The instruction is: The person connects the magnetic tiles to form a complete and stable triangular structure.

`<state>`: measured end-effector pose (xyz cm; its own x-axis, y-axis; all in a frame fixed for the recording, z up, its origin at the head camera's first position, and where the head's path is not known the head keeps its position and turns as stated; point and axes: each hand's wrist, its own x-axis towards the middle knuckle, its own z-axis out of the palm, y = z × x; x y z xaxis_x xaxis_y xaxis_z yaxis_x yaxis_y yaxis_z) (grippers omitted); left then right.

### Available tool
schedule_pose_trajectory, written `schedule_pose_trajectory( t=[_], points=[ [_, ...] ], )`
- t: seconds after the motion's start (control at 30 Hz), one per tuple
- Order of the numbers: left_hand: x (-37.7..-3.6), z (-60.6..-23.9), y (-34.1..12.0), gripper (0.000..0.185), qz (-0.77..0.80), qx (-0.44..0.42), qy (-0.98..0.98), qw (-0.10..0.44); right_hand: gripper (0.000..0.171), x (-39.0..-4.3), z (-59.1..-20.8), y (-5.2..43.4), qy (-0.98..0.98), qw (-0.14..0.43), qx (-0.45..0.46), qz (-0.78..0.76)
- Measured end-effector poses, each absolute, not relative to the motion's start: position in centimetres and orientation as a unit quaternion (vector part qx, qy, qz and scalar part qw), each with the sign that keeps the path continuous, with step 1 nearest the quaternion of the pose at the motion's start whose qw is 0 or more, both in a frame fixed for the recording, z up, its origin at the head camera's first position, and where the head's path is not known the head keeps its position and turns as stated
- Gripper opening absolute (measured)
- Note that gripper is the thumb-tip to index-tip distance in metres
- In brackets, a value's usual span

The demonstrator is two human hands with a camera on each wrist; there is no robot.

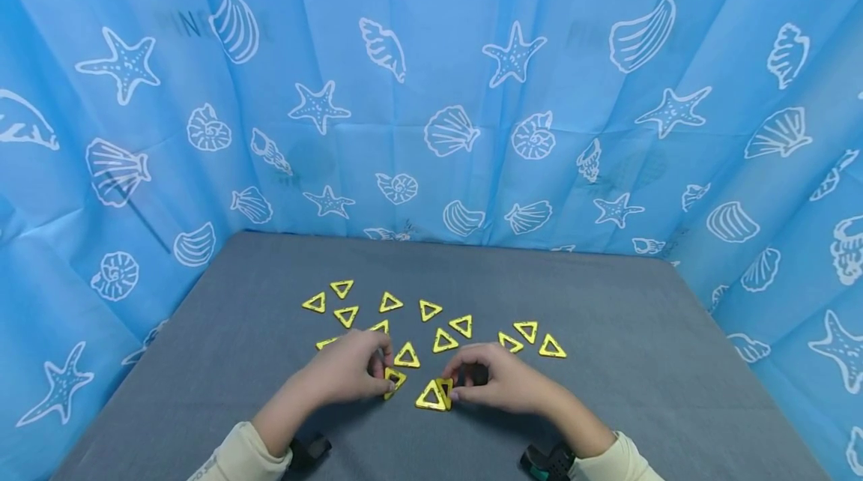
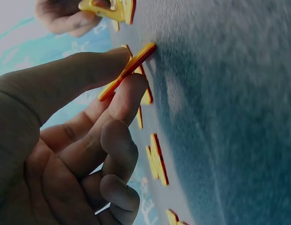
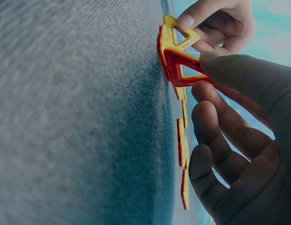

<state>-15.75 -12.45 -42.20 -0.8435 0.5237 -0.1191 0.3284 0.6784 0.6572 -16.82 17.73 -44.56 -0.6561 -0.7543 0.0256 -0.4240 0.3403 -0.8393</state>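
Between thumb and fingers, my left hand (image 1: pixel 350 368) pinches a yellow triangular tile (image 1: pixel 394 382) with an open centre. In the left wrist view that tile (image 2: pixel 127 71) appears edge-on, tilted off the cloth. To its right, my right hand (image 1: pixel 502 378) pinches another triangular tile (image 1: pixel 446 392), stood up on edge. Its face looks red in the right wrist view, where the tile (image 3: pixel 182 69) shows between thumb and finger. Against its left side a flat yellow triangle (image 1: pixel 429 396) lies on the table; the two seem to touch along one edge.
Several more yellow triangles lie scattered beyond the hands, such as one triangle (image 1: pixel 407 355) between them and another triangle (image 1: pixel 552 346) at the right. A grey cloth covers the table (image 1: pixel 647 361). Behind and at both sides hangs a blue curtain (image 1: pixel 418 91) with white shells.
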Motion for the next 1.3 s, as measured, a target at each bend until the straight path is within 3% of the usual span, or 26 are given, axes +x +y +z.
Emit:
schedule_pose_trajectory(
  t=[0.57,1.3],
  points=[
    [-15.4,-42.9,-10.1,0.023,0.324,0.238,0.906,0.131,0.018,-16.9,-44.6,17.5,0.795,0.194,-0.368,-0.442],
    [-15.4,-43.1,-10.0,0.020,0.375,0.245,0.875,0.181,0.019,-16.6,-44.8,17.2,0.788,0.191,-0.371,-0.453]
  ],
)
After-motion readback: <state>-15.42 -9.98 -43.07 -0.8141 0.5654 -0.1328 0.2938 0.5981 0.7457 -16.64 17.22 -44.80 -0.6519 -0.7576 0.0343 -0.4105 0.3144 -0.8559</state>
